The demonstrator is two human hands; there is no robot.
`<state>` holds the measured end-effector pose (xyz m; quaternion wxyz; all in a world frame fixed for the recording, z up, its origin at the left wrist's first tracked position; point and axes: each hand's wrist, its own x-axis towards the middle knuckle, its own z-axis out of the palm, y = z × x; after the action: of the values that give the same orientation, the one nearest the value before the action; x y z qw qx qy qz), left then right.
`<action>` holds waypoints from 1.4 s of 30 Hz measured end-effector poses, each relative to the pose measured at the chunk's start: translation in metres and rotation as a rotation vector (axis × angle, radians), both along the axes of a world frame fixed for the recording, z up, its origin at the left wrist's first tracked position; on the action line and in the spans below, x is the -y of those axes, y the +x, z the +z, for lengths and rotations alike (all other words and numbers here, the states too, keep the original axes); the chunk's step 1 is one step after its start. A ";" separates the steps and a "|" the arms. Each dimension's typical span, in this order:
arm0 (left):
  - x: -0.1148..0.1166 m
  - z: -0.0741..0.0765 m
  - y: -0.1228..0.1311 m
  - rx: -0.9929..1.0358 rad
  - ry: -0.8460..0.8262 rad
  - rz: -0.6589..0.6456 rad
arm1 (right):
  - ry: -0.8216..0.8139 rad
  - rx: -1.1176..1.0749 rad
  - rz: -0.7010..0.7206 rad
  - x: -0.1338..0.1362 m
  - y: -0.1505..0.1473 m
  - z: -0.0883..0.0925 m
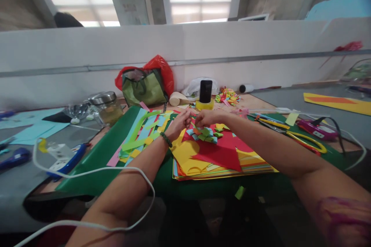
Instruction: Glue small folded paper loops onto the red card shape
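Note:
My left hand (180, 122) and my right hand (206, 117) meet above a stack of coloured paper sheets (214, 158), with a red sheet on top. Both hands have their fingers pinched together on a small piece between them, too small to name. Just below the hands lies a cluster of small folded paper pieces (206, 133) in green, blue and orange. A dark bead bracelet (166, 139) sits on my left wrist. Cut paper strips (139, 135) in green, blue and yellow lie to the left of the stack.
A green mat (95, 166) covers the table. A phone (205, 90) stands on a yellow tape roll (204, 104). Yellow scissors (301, 137) lie right, a glass jar (108, 107) and red bag (145, 81) behind, a white cable (87, 173) in front, a glue gun (68, 158) left.

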<state>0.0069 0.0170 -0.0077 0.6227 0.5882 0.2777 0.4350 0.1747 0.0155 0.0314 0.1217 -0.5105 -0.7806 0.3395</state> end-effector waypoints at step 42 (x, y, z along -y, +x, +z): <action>0.017 0.002 0.010 -0.474 0.611 0.312 | 0.241 -0.970 -0.200 0.036 0.016 0.076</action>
<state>0.0169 0.0004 -0.0059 0.2650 0.7808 0.3572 0.4389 0.1911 -0.0205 0.1078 0.5601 -0.3485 -0.6153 0.4315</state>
